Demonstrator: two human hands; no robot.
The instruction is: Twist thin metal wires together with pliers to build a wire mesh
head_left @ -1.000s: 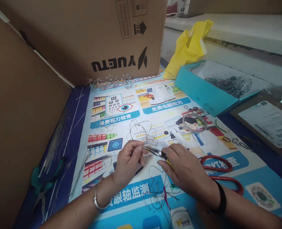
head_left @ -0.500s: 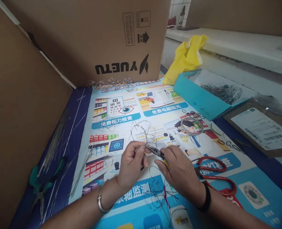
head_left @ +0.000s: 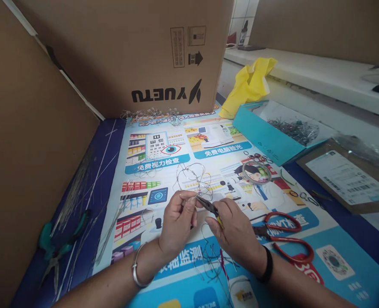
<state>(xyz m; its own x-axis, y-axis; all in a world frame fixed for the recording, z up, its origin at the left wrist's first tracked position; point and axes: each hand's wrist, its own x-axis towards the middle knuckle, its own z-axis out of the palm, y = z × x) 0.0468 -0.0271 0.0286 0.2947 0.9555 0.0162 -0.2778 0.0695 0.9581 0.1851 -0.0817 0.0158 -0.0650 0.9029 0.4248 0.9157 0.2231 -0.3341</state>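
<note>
Between thumb and forefinger, my left hand (head_left: 179, 218) pinches a thin wire piece bent into loops (head_left: 192, 173). The loops stand up just beyond my fingertips, over the printed sheet. My right hand (head_left: 236, 226) is wrapped round the pliers (head_left: 210, 206), whose dark jaws point left and meet the wire at my left fingertips. Most of the pliers' yellow handle is hidden in my palm. Whether the jaws are fully closed is too small to tell. Loose wire offcuts (head_left: 213, 256) lie on the sheet below my hands.
Red-handled scissors (head_left: 294, 239) lie right of my right wrist. A tape roll (head_left: 256, 172) and small rings are behind them. Green-handled pliers (head_left: 55, 248) and straight wires (head_left: 74, 192) lie at left. A blue box (head_left: 263, 134) holds metal pieces. Cardboard (head_left: 157, 55) walls the back.
The camera view has shifted slightly. My right hand and the pliers sit slightly further left, and the jaws stay at the wire by my left fingertips.
</note>
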